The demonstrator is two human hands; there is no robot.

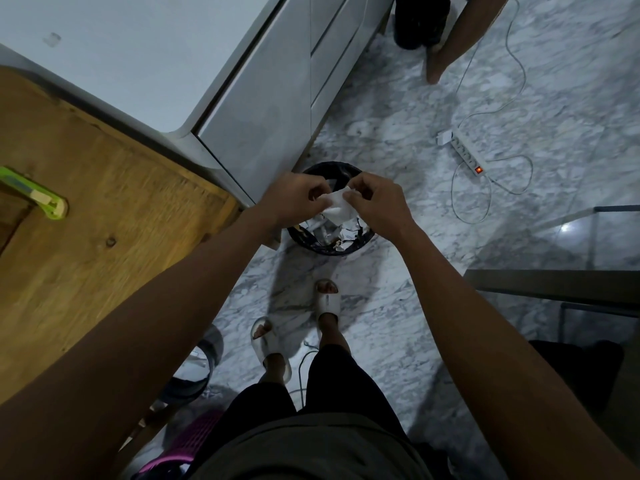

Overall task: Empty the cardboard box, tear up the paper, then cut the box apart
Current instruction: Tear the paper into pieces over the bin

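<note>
I see both hands, left (298,199) and right (375,202), pinching one paper (337,206) above the bin (360,245).

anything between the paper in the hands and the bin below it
Nothing visible. The left hand and right hand pinch the white paper directly above the open black bin, which already holds torn scraps; no lid or object lies between them.

Bin (349,249) on floor (415,306) right of table (104,237); cutter (41,199) on table.
</note>
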